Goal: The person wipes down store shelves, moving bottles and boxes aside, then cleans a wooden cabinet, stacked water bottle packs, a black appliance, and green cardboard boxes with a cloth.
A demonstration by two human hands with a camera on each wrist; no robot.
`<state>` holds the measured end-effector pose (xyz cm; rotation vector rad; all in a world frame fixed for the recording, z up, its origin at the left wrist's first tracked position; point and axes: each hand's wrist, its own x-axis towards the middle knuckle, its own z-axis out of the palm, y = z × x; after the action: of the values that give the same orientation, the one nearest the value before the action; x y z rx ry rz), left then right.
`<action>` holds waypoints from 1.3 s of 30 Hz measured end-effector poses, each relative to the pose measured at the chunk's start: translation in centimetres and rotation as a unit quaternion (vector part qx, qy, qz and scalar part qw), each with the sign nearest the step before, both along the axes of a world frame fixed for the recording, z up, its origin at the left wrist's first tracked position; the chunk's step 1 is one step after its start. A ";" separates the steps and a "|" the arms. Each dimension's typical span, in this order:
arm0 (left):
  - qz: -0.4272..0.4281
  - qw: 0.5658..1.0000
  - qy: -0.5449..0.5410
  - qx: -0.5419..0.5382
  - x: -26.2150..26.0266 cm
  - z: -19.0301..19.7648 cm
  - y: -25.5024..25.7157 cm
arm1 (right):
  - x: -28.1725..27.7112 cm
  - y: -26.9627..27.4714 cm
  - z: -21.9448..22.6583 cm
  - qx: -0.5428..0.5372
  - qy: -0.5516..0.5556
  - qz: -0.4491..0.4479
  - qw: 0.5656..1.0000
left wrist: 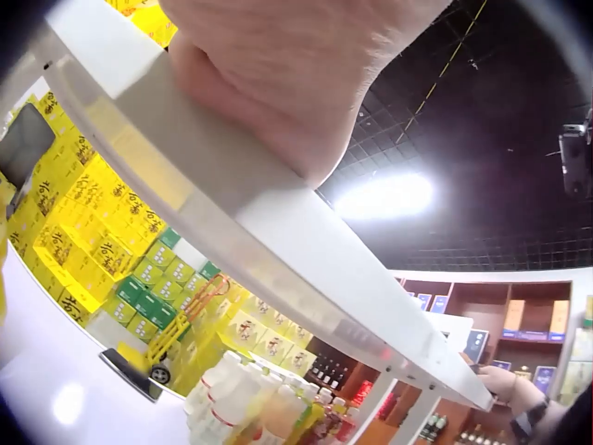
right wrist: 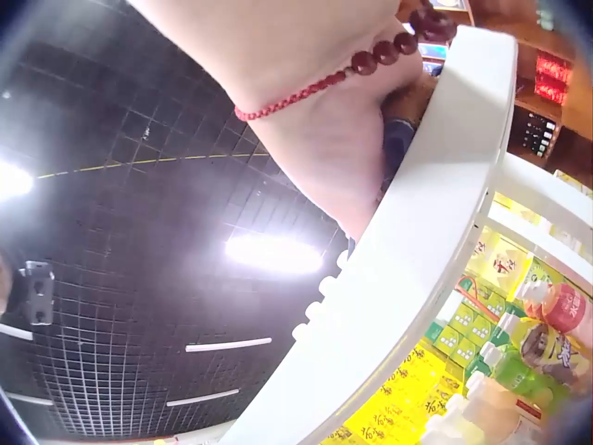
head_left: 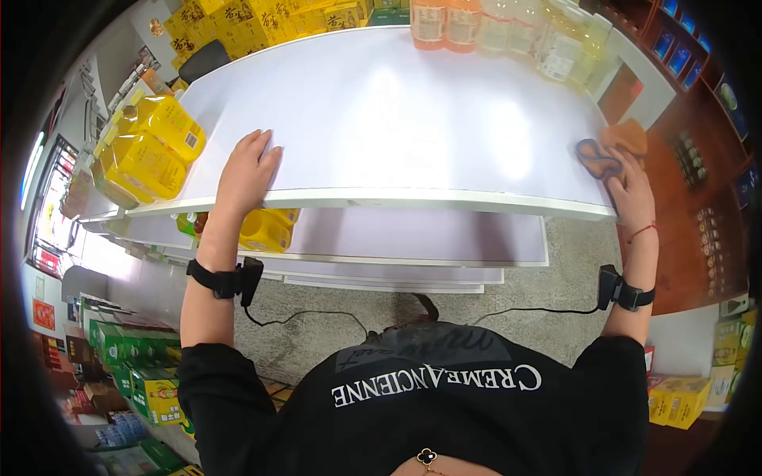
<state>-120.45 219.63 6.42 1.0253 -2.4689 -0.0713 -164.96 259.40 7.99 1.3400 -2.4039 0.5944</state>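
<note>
A white shelf top spans the space in front of me. My left hand rests on it near its front edge at the left, palm down, holding nothing. In the left wrist view the heel of the left hand lies at the shelf's edge. At the right end, my right hand grips a bunched orange-brown and grey-blue cleaning cloth against the shelf top. The right wrist view shows a bit of the cloth beside the hand, with the fingers mostly hidden.
Yellow jugs stand at the shelf's left end. Orange drink bottles and pale yellow bottles line the back right. Lower shelves below hold another yellow jug. Yellow cartons are stacked behind.
</note>
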 end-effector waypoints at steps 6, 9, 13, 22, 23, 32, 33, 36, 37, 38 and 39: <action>-0.121 0.987 0.101 0.042 1.3 1.1 0.9 | 1.9 -3.2 -1.0 0.007 0.025 -0.038 0.999; -0.169 0.971 0.134 0.104 3.5 2.0 -0.2 | 9.0 -8.7 -0.1 0.030 0.026 -0.063 0.997; -0.171 0.982 0.075 -0.005 7.6 1.6 -3.7 | 20.0 -19.0 0.2 0.022 0.043 0.059 0.997; -0.194 0.971 0.137 0.009 9.4 0.8 -7.3 | 40.9 -38.5 1.4 0.113 -0.023 0.217 0.969; -0.200 0.966 0.165 0.002 9.3 0.1 -8.1 | 41.2 -38.8 1.5 0.109 -0.042 0.225 0.967; -0.176 0.973 0.147 -0.014 9.6 0.1 -6.9 | 28.1 -32.0 0.8 0.157 0.017 0.230 0.960; -0.174 0.974 0.147 -0.012 9.6 0.1 -6.7 | 26.3 -29.0 2.0 0.188 -0.038 0.166 0.967; -0.153 0.981 0.122 -0.002 9.4 0.1 -6.3 | 16.3 -20.9 1.8 0.228 -0.065 0.011 0.971; -0.150 0.984 0.090 0.005 9.3 0.1 -6.3 | 9.9 -17.5 -0.6 0.182 -0.022 -0.007 0.983; -0.147 0.987 0.059 0.012 9.3 0.2 -6.2 | 4.8 -14.2 -1.8 0.181 -0.051 -0.044 0.981; -0.143 0.988 0.063 0.010 9.2 0.1 -6.2 | 2.7 -11.6 -1.6 0.191 -0.062 -0.086 0.976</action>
<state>-111.26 213.46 6.57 0.6465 -2.4838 -0.2440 -162.26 247.84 6.43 1.2412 -2.8052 0.1773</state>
